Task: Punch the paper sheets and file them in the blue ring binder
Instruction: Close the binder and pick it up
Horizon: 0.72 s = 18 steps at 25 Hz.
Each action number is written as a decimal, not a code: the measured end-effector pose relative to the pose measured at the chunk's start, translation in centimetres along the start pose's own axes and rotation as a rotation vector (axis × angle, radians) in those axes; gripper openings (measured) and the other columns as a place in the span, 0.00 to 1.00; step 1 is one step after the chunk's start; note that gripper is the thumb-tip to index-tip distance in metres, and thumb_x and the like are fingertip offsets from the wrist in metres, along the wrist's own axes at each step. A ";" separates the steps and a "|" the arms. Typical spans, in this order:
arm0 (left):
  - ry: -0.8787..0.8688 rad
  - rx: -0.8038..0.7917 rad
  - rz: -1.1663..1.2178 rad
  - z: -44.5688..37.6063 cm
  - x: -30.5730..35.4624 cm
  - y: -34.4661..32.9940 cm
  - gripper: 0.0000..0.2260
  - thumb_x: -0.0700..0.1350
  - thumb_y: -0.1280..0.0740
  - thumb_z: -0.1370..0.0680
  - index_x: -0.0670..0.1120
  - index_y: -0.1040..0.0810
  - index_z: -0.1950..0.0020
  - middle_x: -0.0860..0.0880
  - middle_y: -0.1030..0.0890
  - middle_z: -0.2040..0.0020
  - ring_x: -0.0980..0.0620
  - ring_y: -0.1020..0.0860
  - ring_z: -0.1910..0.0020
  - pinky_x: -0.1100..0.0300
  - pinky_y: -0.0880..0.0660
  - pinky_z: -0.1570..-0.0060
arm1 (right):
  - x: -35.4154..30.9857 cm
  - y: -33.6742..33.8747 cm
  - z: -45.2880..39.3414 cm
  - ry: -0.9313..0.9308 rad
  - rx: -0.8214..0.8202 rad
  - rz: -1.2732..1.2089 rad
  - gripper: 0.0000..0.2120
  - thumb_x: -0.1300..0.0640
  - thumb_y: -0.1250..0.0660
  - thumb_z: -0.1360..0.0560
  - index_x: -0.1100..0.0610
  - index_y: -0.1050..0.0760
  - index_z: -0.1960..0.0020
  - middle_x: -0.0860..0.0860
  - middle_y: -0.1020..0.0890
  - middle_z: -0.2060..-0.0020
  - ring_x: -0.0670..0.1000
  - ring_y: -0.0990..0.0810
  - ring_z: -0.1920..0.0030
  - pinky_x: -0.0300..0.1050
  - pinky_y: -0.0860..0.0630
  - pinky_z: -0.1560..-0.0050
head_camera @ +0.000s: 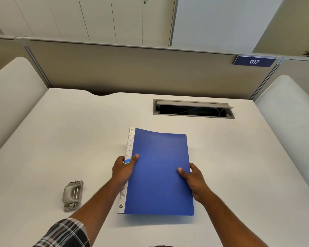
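Together, two hands, left hand [123, 169] and right hand [193, 178], grip one blue binder [159, 173].

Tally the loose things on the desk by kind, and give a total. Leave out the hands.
Blue binder: 1, held by both hands
Grey hole punch: 1, on the desk
Paper sheets: 0 in plain view; only the white spine label shows
Total: 2

The closed blue ring binder [160, 173] is lying mid-desk, white spine label leftward; the grey hole punch [72, 195] is sitting well left.
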<state>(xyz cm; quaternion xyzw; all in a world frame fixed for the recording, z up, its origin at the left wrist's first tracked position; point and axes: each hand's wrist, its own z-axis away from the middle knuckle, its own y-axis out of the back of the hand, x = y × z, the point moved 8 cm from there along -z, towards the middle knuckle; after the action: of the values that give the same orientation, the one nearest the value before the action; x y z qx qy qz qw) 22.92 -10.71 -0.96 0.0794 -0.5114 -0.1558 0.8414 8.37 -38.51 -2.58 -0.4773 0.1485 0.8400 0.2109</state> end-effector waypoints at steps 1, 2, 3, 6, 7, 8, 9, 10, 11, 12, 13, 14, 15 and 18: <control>-0.010 0.023 -0.027 -0.1 0.1 0.3 0.18 0.66 0.30 0.29 0.55 0.31 0.59 0.57 0.23 0.56 0.56 0.21 0.58 0.57 0.23 0.60 | -0.2 -0.3 -0.1 0.009 0.011 0.013 0.18 0.51 0.23 0.25 0.52 0.22 0.38 0.50 0.13 0.45 0.57 0.12 0.49 0.60 0.15 0.47; -0.018 0.045 -0.056 -0.3 0.2 0.7 0.18 0.66 0.30 0.29 0.55 0.31 0.59 0.57 0.23 0.57 0.56 0.22 0.59 0.57 0.25 0.61 | -0.4 -0.7 -0.2 0.019 0.024 0.027 0.17 0.51 0.23 0.26 0.53 0.22 0.39 0.51 0.13 0.46 0.57 0.12 0.50 0.59 0.14 0.48; -0.024 0.066 -0.086 -0.7 0.1 1.1 0.18 0.66 0.30 0.29 0.54 0.30 0.58 0.55 0.22 0.57 0.54 0.21 0.58 0.58 0.26 0.61 | -0.7 -1.2 -0.3 0.031 0.042 0.049 0.16 0.52 0.23 0.26 0.53 0.21 0.40 0.51 0.13 0.47 0.57 0.12 0.50 0.58 0.14 0.49; -0.028 0.130 -0.162 -1.8 0.0 2.5 0.24 0.67 0.30 0.30 0.48 0.26 0.52 0.50 0.20 0.56 0.52 0.21 0.59 0.58 0.27 0.65 | -1.7 -2.8 -0.8 0.074 0.140 0.178 0.13 0.53 0.24 0.25 0.54 0.20 0.43 0.51 0.14 0.49 0.56 0.14 0.52 0.57 0.15 0.49; -0.022 0.139 -0.173 -2.3 -0.1 3.0 0.25 0.68 0.30 0.30 0.48 0.26 0.51 0.50 0.20 0.56 0.52 0.21 0.60 0.58 0.27 0.66 | -2.1 -3.3 -0.9 0.086 0.173 0.216 0.11 0.53 0.24 0.25 0.54 0.20 0.46 0.51 0.14 0.51 0.56 0.14 0.53 0.56 0.15 0.50; -0.011 0.136 -0.168 -2.7 -0.2 3.4 0.25 0.69 0.30 0.30 0.47 0.26 0.51 0.50 0.19 0.56 0.53 0.21 0.61 0.58 0.28 0.66 | -2.5 -3.8 -1.1 0.098 0.196 0.237 0.09 0.53 0.24 0.25 0.54 0.19 0.48 0.50 0.14 0.52 0.55 0.15 0.54 0.56 0.15 0.51; 0.004 0.126 -0.155 -3.3 -0.3 3.9 0.26 0.69 0.31 0.30 0.47 0.25 0.51 0.49 0.19 0.55 0.52 0.21 0.60 0.58 0.27 0.65 | -2.9 -4.3 -1.4 0.110 0.206 0.248 0.08 0.53 0.24 0.25 0.54 0.19 0.50 0.50 0.14 0.53 0.55 0.15 0.55 0.55 0.15 0.52; 0.020 0.111 -0.136 -3.9 -0.4 4.3 0.27 0.70 0.32 0.30 0.47 0.25 0.50 0.49 0.19 0.54 0.51 0.21 0.59 0.57 0.26 0.63 | -3.4 -5.0 -1.7 0.119 0.212 0.255 0.08 0.52 0.24 0.26 0.54 0.19 0.50 0.50 0.14 0.53 0.55 0.15 0.54 0.55 0.15 0.52; 0.034 0.096 -0.118 -4.5 -0.4 4.8 0.28 0.70 0.33 0.30 0.46 0.26 0.48 0.49 0.19 0.52 0.50 0.20 0.56 0.55 0.25 0.60 | -3.9 -5.6 -2.1 0.125 0.218 0.259 0.08 0.52 0.24 0.26 0.54 0.19 0.50 0.49 0.14 0.54 0.55 0.15 0.54 0.54 0.16 0.52; 0.046 0.083 -0.108 -5.1 -0.5 5.2 0.30 0.71 0.34 0.29 0.45 0.27 0.46 0.49 0.20 0.51 0.48 0.20 0.53 0.54 0.25 0.57 | -4.4 -6.3 -2.5 0.129 0.223 0.263 0.09 0.52 0.24 0.26 0.54 0.19 0.49 0.49 0.14 0.53 0.56 0.15 0.53 0.54 0.16 0.52; 0.053 0.073 -0.106 -5.7 -0.4 5.7 0.30 0.71 0.35 0.29 0.46 0.28 0.44 0.48 0.21 0.49 0.47 0.21 0.51 0.54 0.25 0.56 | -4.9 -7.2 -3.0 0.132 0.225 0.264 0.11 0.52 0.24 0.27 0.54 0.19 0.48 0.49 0.14 0.52 0.56 0.15 0.53 0.55 0.16 0.51; 0.052 0.067 -0.107 -6.3 -0.3 6.2 0.29 0.70 0.36 0.28 0.46 0.29 0.43 0.48 0.21 0.47 0.46 0.21 0.50 0.53 0.25 0.55 | -5.3 -8.0 -3.5 0.131 0.227 0.263 0.12 0.52 0.23 0.27 0.55 0.19 0.47 0.50 0.14 0.51 0.56 0.15 0.52 0.57 0.16 0.49; 0.044 0.060 -0.109 -7.0 -0.1 6.8 0.28 0.69 0.36 0.27 0.47 0.29 0.42 0.47 0.21 0.46 0.46 0.21 0.50 0.53 0.24 0.55 | -5.6 -9.0 -4.1 0.127 0.230 0.259 0.13 0.52 0.23 0.27 0.56 0.19 0.46 0.51 0.14 0.50 0.57 0.15 0.52 0.58 0.16 0.48; 0.006 0.031 -0.098 -9.1 1.1 8.5 0.26 0.64 0.33 0.25 0.46 0.28 0.38 0.46 0.20 0.43 0.45 0.20 0.48 0.52 0.22 0.52 | -6.3 -11.7 -5.8 0.104 0.250 0.226 0.13 0.53 0.23 0.27 0.56 0.19 0.46 0.52 0.14 0.50 0.58 0.15 0.51 0.59 0.16 0.46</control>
<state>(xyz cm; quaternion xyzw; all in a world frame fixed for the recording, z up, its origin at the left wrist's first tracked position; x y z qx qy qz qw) 33.00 -3.32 -1.78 0.1176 -0.5066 -0.1885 0.8330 21.32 -32.30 -0.62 -0.4705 0.3151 0.8076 0.1647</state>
